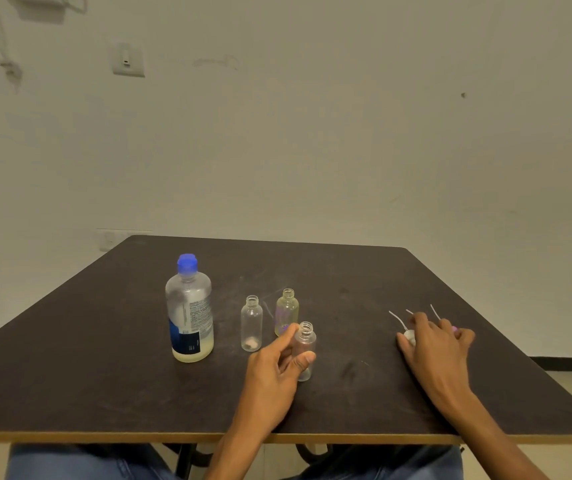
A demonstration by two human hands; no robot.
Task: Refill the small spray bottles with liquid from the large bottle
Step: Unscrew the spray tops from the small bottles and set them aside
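No legible text, brand, number or sign anywhere in the head view. Label on the large bottle (189,313), standing toward the left edge of the table (70,358): white panel with lines of fine print above a dark blue panel with small pale marks, all too small and blurred to read. No printing visible on the three small bottles near the middle of the table, nor on the wall plates behind.
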